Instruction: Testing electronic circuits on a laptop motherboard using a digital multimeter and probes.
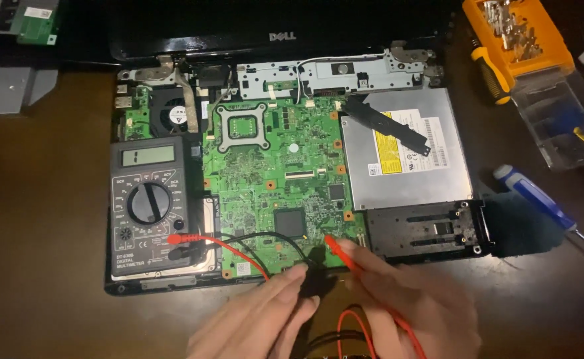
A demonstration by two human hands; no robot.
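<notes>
The green motherboard [275, 179] lies bare in the opened laptop base [292, 166] at the middle of the table [39, 219], and I judge the strip-down to be largely done: the top cover and keyboard are off, the hinge brackets show at 12 o'clock, the processor socket sits uncovered without its cooler, and the fan shows at 10 o'clock. The silver optical drive [405, 153] is still seated at 3 o'clock of the board, with a loose black bracket [385, 126] lying across it.

The grey multimeter [149, 206] rests on the base at 9 o'clock of the board, its display lit and its dial turned off the top position, with a red and a black lead plugged in. So the meter is set up, and probing seems to be under way at the board's 6 o'clock edge.

My right hand [398, 299] pinches the red probe [338, 249], its tip pointing toward the board's lower edge; I cannot tell whether it touches a contact. My left hand [265, 319] has its fingers pressed around the black probe [315, 276], just beside the red one; its tip is hidden.

At 2 o'clock sit an orange bit case [518, 33], a yellow-handled screwdriver [491, 73] and, lower, a blue-handled screwdriver [538, 199], all lying unused.
</notes>
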